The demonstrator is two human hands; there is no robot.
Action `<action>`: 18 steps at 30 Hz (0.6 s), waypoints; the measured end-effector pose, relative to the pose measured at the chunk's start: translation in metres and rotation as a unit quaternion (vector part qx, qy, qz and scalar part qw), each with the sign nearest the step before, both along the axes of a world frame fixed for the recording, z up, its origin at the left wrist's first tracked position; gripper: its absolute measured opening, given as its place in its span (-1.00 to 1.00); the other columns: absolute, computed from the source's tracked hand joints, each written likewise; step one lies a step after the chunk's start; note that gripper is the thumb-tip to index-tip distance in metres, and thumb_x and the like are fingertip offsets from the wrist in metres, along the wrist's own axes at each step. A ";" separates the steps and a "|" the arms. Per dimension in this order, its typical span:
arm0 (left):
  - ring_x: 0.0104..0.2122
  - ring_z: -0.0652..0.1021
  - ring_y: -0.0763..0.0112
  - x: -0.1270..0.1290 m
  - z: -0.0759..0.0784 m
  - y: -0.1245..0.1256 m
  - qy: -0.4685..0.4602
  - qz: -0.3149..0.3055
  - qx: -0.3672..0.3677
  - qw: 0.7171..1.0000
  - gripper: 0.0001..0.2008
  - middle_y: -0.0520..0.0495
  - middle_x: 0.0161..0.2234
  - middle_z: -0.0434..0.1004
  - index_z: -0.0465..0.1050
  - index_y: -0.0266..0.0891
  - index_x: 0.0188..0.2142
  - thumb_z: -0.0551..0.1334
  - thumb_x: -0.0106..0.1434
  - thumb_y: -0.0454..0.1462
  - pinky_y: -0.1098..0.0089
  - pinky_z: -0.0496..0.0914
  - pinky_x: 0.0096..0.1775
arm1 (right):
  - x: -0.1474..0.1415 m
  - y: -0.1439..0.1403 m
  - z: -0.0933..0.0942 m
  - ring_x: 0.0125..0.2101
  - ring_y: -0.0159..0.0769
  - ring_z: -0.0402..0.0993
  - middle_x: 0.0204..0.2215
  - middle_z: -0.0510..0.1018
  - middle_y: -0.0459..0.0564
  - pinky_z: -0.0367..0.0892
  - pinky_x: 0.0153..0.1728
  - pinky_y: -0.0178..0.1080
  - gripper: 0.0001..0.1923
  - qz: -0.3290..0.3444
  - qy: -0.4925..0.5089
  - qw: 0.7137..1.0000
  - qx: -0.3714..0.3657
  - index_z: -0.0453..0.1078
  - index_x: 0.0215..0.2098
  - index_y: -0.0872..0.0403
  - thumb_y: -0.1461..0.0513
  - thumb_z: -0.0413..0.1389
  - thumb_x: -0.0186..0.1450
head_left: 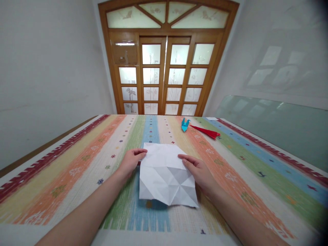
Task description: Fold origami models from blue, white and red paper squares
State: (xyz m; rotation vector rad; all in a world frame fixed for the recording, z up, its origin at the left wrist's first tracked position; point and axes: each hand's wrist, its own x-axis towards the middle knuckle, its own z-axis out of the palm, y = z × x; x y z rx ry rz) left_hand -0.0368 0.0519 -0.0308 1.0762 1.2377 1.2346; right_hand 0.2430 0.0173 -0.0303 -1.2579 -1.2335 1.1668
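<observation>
Forearms (87, 215), left fingers (139, 151) and right fingers (186, 157) pinching creased white paper (166, 176), striped tablecloth (102, 153)

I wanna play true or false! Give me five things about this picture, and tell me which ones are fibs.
1. The left hand and the right hand both hold the white paper. True.
2. The white paper has no creases at all. False: crease lines run across it.
3. The blue folded figure is to the left of the red folded piece. True.
4. The tablecloth is plain black. False: it has colourful stripes.
5. The red folded piece lies on top of the white paper. False: it lies on the tablecloth, farther away and to the right.
</observation>
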 end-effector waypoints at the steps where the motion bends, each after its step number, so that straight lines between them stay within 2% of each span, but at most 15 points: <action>1: -0.36 0.55 0.30 -0.001 0.000 0.000 -0.003 0.003 0.002 1.000 -0.65 -0.23 -0.22 0.62 0.60 -0.33 -0.22 0.43 -0.01 -0.21 0.36 0.42 -0.36 | 0.001 0.001 -0.001 -0.45 -0.31 0.44 -0.27 0.64 0.05 0.25 -0.50 -0.33 -0.56 0.007 0.002 1.000 -0.001 0.57 0.00 0.09 0.03 0.25 0.23; 5: -0.34 0.55 0.30 -0.001 0.001 0.001 -0.011 0.009 0.006 1.000 -0.67 -0.23 -0.21 0.62 0.60 -0.32 -0.23 0.42 0.00 -0.22 0.35 0.43 -0.34 | 0.003 0.002 -0.001 -0.40 -0.26 0.52 -0.17 0.65 0.07 0.37 -0.45 -0.29 -0.50 0.031 0.014 0.999 0.005 0.48 0.13 0.04 0.04 0.24 0.26; 9: -0.34 0.55 0.30 -0.002 0.003 0.002 -0.011 0.010 0.017 1.000 -0.67 -0.22 -0.25 0.62 0.61 -0.33 -0.23 0.42 -0.01 -0.23 0.35 0.43 -0.32 | 0.005 0.004 0.000 -0.31 -0.19 0.57 -0.03 0.63 0.10 0.45 -0.37 -0.24 -0.47 0.030 0.017 0.999 0.013 0.45 0.17 0.02 0.05 0.25 0.27; 13: -0.36 0.54 0.31 -0.005 0.005 0.004 -0.025 0.012 0.023 0.999 -0.66 -0.19 -0.29 0.62 0.61 -0.32 -0.24 0.44 -0.04 -0.22 0.35 0.43 -0.33 | 0.004 0.003 0.002 -0.28 -0.21 0.57 -0.06 0.65 0.08 0.43 -0.37 -0.28 -0.47 0.036 0.008 0.999 0.023 0.46 0.17 0.03 0.05 0.24 0.27; 18: -0.41 0.51 0.40 -0.005 0.002 0.005 -0.064 0.040 0.062 0.995 -0.71 -0.08 -0.34 0.58 0.58 -0.27 -0.30 0.45 -0.07 -0.24 0.42 0.39 -0.37 | -0.001 -0.001 0.004 -0.35 -0.27 0.56 -0.15 0.67 0.05 0.40 -0.42 -0.32 -0.43 0.047 0.041 0.998 0.021 0.42 0.18 0.03 0.05 0.26 0.25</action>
